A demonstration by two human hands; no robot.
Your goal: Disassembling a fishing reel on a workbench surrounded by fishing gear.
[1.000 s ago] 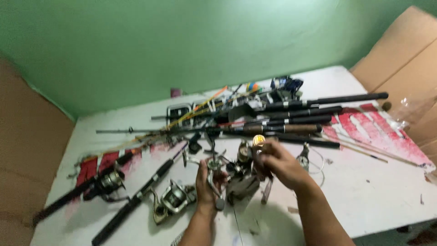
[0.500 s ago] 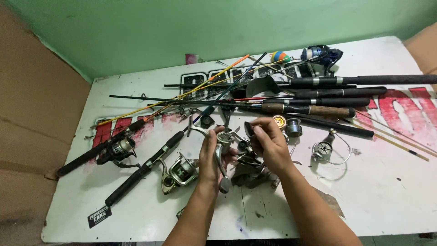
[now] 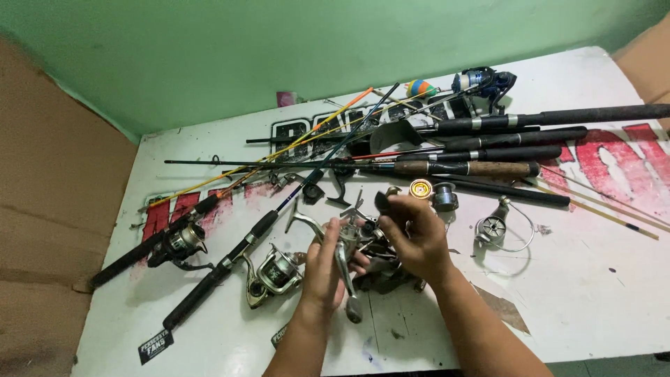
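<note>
While the left hand clamps a spinning reel steady at lower centre | right hand pinches a small dark part over it | fishing rods across the white table.

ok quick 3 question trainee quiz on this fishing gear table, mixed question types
1. True or false: both hands grip the silver spinning reel above the white table.
2. Which lies nearest the right hand? A gold spool B striped float C blue reel
3. Fill in: the cork-handled rod lies ___ of the hands, by the person's own sides.

Key: 1 true; 2 A; 3 right. The left hand grips the reel from below.
</note>
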